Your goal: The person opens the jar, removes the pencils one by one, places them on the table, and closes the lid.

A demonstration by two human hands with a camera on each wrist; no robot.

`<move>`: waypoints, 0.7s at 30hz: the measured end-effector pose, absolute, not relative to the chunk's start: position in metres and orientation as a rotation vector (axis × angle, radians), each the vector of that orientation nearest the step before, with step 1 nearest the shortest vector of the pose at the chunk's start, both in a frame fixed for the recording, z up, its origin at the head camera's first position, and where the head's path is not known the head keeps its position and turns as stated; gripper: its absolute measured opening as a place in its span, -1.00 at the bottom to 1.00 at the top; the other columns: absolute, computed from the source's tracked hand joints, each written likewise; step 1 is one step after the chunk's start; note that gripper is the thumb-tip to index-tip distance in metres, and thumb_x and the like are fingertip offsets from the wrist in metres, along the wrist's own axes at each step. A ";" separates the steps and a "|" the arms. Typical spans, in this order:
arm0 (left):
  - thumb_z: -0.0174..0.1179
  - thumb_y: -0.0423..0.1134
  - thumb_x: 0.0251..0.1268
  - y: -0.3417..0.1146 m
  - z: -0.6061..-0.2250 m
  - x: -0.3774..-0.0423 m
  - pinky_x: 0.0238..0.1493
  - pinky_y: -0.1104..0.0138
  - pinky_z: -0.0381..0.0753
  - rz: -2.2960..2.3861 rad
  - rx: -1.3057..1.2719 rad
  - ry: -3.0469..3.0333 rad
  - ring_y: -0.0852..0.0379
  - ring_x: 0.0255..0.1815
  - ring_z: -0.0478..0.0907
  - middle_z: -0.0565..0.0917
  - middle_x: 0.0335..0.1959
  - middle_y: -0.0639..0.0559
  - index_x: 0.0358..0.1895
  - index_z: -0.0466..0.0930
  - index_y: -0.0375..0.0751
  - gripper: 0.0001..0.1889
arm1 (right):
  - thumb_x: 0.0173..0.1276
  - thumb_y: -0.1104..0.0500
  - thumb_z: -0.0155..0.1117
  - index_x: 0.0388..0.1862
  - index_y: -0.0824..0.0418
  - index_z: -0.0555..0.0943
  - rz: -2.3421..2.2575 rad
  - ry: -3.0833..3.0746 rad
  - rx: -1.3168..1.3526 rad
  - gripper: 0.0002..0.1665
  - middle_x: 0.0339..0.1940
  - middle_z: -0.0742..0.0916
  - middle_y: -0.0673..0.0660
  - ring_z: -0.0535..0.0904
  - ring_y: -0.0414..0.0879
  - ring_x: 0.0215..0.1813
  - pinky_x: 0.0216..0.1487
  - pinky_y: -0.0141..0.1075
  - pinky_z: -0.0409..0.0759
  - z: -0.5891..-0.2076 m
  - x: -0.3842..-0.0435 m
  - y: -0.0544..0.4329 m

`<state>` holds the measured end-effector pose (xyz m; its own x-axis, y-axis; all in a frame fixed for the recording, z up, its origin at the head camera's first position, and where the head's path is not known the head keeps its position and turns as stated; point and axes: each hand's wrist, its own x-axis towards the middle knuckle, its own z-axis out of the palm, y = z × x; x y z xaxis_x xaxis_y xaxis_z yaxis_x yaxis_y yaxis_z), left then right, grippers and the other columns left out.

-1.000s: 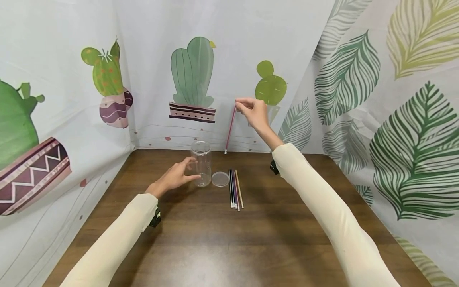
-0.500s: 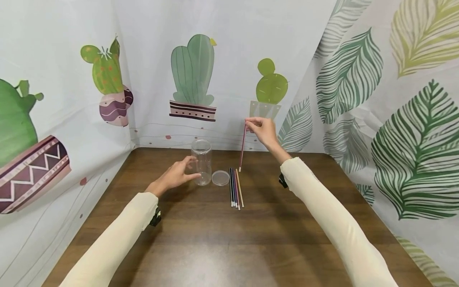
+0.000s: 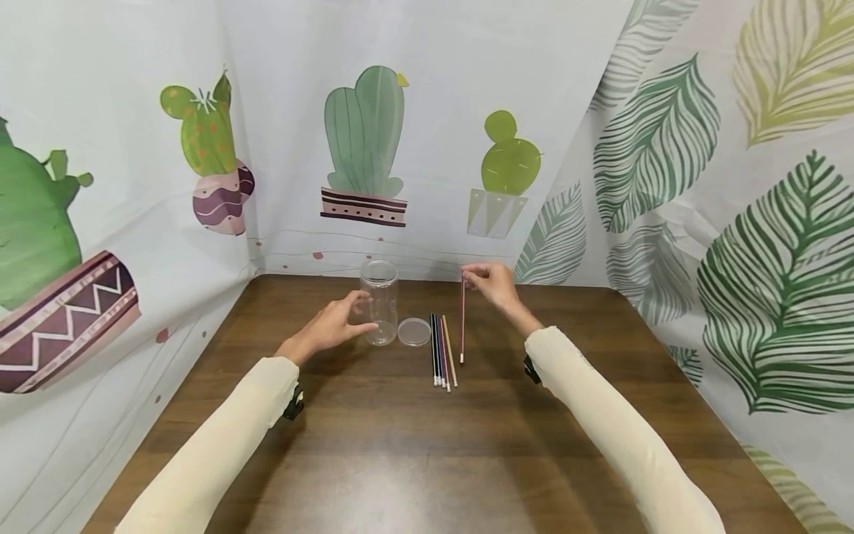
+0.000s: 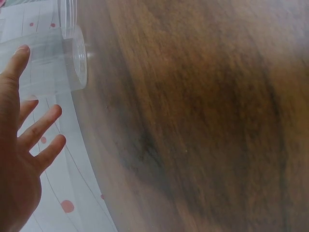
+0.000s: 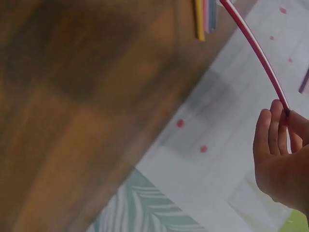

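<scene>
My right hand (image 3: pixel 495 284) pinches a slim red-pink pencil (image 3: pixel 463 319) by its upper end, thumb against fingertips. The pencil hangs nearly upright, its white eraser end down, just right of a row of several pencils (image 3: pixel 441 352) in dark, purple and tan. In the right wrist view this pencil (image 5: pixel 258 50) looks slightly curved. Beside a clear jar (image 3: pixel 382 304), my left hand (image 3: pixel 336 324) is spread with thumb and fingers apart. Whether it touches the jar's side, I cannot tell. A clear round lid (image 3: pixel 414 332) lies between jar and pencils.
All of this stands on a brown wooden table (image 3: pixel 373 430). Behind and to both sides hangs a white curtain (image 3: pixel 287 133) printed with cacti and leaves, meeting the table's back edge.
My right hand has come down and to the right with the pencil, from above the table's back edge to beside the pencil row. My left hand has stayed by the jar.
</scene>
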<state>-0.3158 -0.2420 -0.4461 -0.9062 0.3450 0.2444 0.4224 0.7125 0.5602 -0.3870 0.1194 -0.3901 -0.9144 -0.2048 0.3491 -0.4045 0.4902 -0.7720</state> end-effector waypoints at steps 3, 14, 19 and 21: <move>0.45 0.04 0.32 -0.241 -0.446 -0.316 0.23 -0.15 0.57 -0.971 -0.628 -2.802 -0.19 0.24 0.61 0.57 0.38 -0.20 0.43 0.35 -0.19 -0.26 | 0.51 0.25 0.34 0.04 0.37 0.77 1.384 -2.582 0.513 -0.76 -0.15 0.82 0.35 0.82 -0.01 -0.27 -0.21 -0.31 0.76 -0.404 -0.385 0.120; 0.44 0.03 0.33 -0.242 -0.447 -0.318 0.25 -0.14 0.56 -0.967 -0.630 -2.802 -0.20 0.26 0.60 0.57 0.38 -0.18 0.42 0.35 -0.22 -0.26 | 0.49 0.26 0.36 -0.02 0.42 0.77 1.536 -2.661 0.357 -0.76 -0.21 0.83 0.32 0.79 0.31 -0.13 -0.02 0.05 0.73 -0.434 -0.382 0.115; 0.44 0.05 0.33 -0.242 -0.447 -0.318 0.25 -0.14 0.57 -0.964 -0.630 -2.803 -0.18 0.25 0.61 0.57 0.39 -0.16 0.43 0.35 -0.20 -0.26 | 0.47 0.29 0.38 -0.05 0.45 0.77 1.554 -2.669 0.341 -0.78 -0.28 0.83 0.32 0.81 0.23 -0.26 -0.13 -0.02 0.77 -0.446 -0.384 0.112; 0.44 0.06 0.33 -0.242 -0.447 -0.318 0.24 -0.13 0.57 -0.959 -0.627 -2.802 -0.15 0.24 0.61 0.57 0.39 -0.14 0.43 0.34 -0.18 -0.26 | 0.46 0.31 0.38 -0.07 0.47 0.76 1.560 -2.675 0.337 -0.79 -0.29 0.83 0.34 0.81 0.21 -0.30 -0.18 -0.06 0.78 -0.450 -0.384 0.109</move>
